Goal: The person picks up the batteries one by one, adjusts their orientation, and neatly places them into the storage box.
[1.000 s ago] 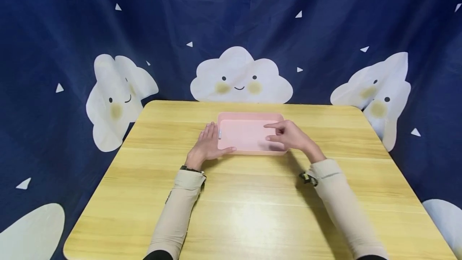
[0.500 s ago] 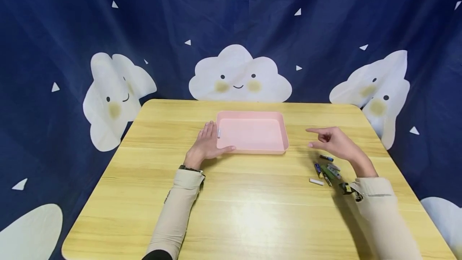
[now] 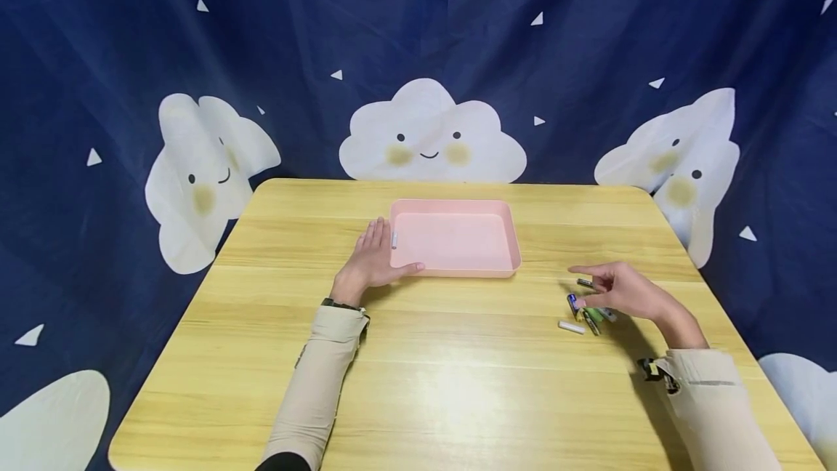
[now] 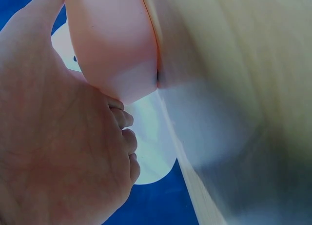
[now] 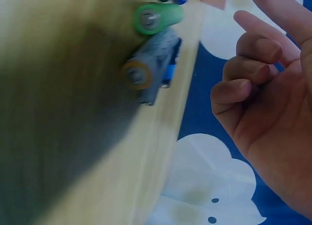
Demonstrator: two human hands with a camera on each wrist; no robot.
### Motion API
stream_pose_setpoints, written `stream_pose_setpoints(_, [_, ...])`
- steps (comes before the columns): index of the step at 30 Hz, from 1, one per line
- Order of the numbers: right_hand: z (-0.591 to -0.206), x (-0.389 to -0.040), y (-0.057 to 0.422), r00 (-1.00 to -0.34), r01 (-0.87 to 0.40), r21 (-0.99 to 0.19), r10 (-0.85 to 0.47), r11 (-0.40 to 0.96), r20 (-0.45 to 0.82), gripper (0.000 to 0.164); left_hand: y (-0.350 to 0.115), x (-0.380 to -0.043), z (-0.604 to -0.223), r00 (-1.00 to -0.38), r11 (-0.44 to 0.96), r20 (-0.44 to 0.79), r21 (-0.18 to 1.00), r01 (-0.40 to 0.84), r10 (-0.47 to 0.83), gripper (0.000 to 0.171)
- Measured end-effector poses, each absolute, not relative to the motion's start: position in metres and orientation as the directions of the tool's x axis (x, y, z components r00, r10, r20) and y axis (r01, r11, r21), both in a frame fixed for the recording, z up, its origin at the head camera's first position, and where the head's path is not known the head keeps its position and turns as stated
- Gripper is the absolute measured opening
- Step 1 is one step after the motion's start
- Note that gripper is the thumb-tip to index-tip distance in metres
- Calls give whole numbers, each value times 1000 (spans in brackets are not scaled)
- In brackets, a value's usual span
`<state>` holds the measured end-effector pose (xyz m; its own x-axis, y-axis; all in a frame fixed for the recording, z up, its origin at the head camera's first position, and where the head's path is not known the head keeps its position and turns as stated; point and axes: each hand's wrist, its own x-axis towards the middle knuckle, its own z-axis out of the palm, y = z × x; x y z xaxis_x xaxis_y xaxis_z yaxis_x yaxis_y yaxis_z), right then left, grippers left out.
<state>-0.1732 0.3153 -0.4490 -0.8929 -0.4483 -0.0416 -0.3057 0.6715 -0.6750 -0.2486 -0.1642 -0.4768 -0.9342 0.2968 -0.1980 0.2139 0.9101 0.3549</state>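
My left hand [image 3: 369,260] lies along the left end of a pink tray [image 3: 454,242], fingers straight and thumb on its front rim. One small whitish battery [image 3: 394,240] is in the tray against the left wall. Over a loose group of batteries on the table, my right hand [image 3: 624,289] hovers with index finger and thumb spread apart, the other fingers curled, holding nothing. Among the batteries are a white one [image 3: 571,327], a blue one [image 3: 572,302], a green one [image 5: 158,17] and a grey one [image 5: 153,54]. The hand partly hides the group in the head view.
Everything stands on a light wooden table [image 3: 418,369] with rounded corners. A dark blue curtain [image 3: 314,20] with cloud prints hangs behind it and along both sides.
My right hand has gone from above the tray to the right, then down over the batteries, uncovering the tray's right end. The left hand has stayed at the tray.
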Motion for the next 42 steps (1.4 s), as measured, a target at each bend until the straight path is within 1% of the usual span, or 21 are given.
stream_pose_setpoints(4, [-452,-169,317,-875,-268,-712,-473,649,-102,68,-165,-249,-476,-933,912,-204,353,211,295,129])
stream_pose_setpoints(7, [-457,-167,319,-864,-245,-728,-485,640,-137,69,-165,-249,-476,-932,910,-209,357,210,297,129])
stream_pose_setpoints(17, [-463,-166,323,-829,-266,-731,-536,629,-159,67,-165,-249,-476,-932,909,-209,364,206,295,129])
stream_pose_setpoints(23, [-465,-166,323,-834,-247,-731,-524,637,-175,65,-165,-248,-475,-933,903,-203,375,208,299,129])
stream_pose_setpoints(31, [-468,-167,320,-844,-216,-686,-486,695,-227,65,-165,-248,-477,-933,903,-203,378,204,296,129])
stream_pose_setpoints(37, [-468,-167,317,-849,-214,-663,-472,717,-236,64,-165,-252,-482,-930,917,-235,352,189,282,129])
stream_pose_setpoints(42, [-468,-166,316,-855,-208,-651,-459,730,-242,60,-166,-250,-479,-933,905,-215,378,194,289,129])
